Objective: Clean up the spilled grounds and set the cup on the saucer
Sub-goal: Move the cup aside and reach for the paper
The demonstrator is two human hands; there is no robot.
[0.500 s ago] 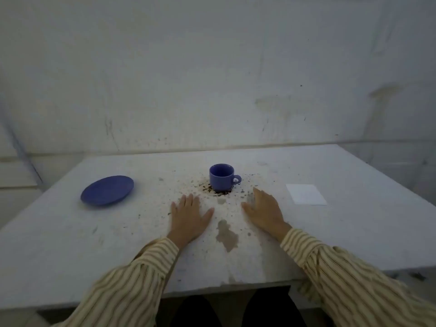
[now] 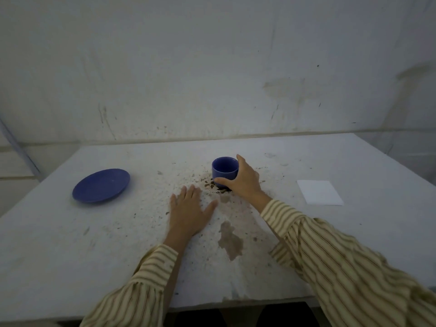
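Observation:
A blue cup [image 2: 223, 169] stands upright on the white table [image 2: 354, 227], in a patch of dark spilled grounds [image 2: 212, 185]. My right hand [image 2: 245, 182] wraps around the cup's right side, thumb in front and fingers behind, hiding its handle. The cup still rests on the table. My left hand [image 2: 188, 212] lies flat on the table with fingers spread, just in front and left of the cup. A blue saucer [image 2: 101, 185] lies to the far left with nothing on it.
A white square napkin [image 2: 319, 192] lies at the right of the table. A brownish stain [image 2: 230, 240] marks the surface near the front edge. Fine specks are scattered around the cup. A wall stands close behind the table.
My right hand has lifted off the table and reached forward to close around the cup. My left hand stays flat where it was.

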